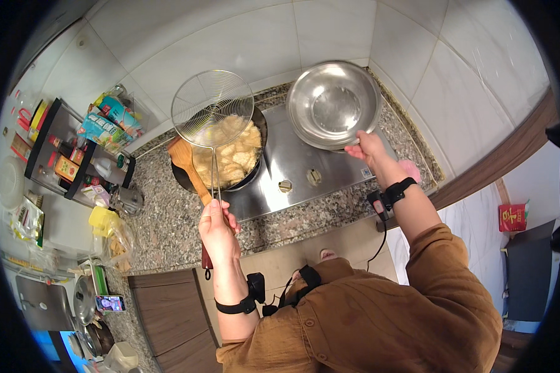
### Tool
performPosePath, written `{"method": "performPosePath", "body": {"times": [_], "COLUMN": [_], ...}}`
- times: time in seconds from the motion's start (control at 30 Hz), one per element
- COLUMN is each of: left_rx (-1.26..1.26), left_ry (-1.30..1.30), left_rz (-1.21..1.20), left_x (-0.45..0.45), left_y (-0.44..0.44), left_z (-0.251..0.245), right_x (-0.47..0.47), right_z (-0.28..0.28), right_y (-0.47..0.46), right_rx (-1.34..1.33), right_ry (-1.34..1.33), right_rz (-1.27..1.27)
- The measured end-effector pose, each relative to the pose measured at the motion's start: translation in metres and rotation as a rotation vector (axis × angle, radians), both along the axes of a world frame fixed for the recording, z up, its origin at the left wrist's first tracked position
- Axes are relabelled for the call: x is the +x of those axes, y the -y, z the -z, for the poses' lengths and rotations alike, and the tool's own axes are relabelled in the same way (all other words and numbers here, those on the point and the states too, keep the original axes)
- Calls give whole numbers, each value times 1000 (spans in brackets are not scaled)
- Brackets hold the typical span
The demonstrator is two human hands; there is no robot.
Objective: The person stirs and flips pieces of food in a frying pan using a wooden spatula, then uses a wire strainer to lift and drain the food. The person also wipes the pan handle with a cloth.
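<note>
My left hand (220,226) grips the thin wire handle of a round spider strainer (213,109) and, with it, a wooden spatula (186,161). The strainer's wire disc is above the far left part of a dark wok (262,126), and nothing lies on it. Pale yellowish pieces of food (235,163) sit in bubbling liquid in the wok. With thumb and fingers, my right hand (366,148) holds the near rim of a stainless steel bowl (334,105) over the right side of the steel gas stove (284,154). No food shows in the bowl.
Two stove knobs (313,176) face me. Left of the wok stand a black-framed rack (81,163) of bottles, seasoning packets (105,128), a glass jar (127,199) and a plastic bag (116,242). A phone (110,303) leans near pot lids. Tiled walls rise behind and to the right.
</note>
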State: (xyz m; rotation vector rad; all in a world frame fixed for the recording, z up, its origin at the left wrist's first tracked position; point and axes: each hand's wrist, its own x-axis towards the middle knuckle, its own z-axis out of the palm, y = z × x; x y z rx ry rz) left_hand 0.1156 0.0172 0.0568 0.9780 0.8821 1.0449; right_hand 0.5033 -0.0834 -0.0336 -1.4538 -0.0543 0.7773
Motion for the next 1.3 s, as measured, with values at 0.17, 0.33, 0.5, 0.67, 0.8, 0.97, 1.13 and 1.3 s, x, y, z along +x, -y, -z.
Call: {"method": "performPosePath", "body": {"times": [0.17, 0.33, 0.5, 0.67, 0.8, 0.97, 1.13, 1.3], "left_rx": [1, 24, -26, 8, 24, 23, 13, 34], "left_ry": [29, -18, 10, -6, 0, -25, -21, -49], "left_rz": [-25, -15, -53, -77, -79, -102, -113, -113], "left_x": [-4, -12, -20, -26, -28, -34, -40, -45], "left_y": [0, 3, 6, 7, 6, 8, 9, 12], "left_z": [0, 5, 8, 8, 7, 4, 4, 6], "right_x": [-2, -20, -35, -43, -50, -62, -74, -80], "right_z": [-76, -132, -159, -160, -157, -163, -171, -176], "right_y": [-25, -59, -87, -99, -105, -116, -129, -143], "right_rx": [-84, -110, -39, 28, 34, 1, -81, -102], "right_ry": [399, 744, 789, 781, 779, 887, 1220, 1404], "right_rz": [-88, -155, -156, -185, -211, -274, -270, -223]}}
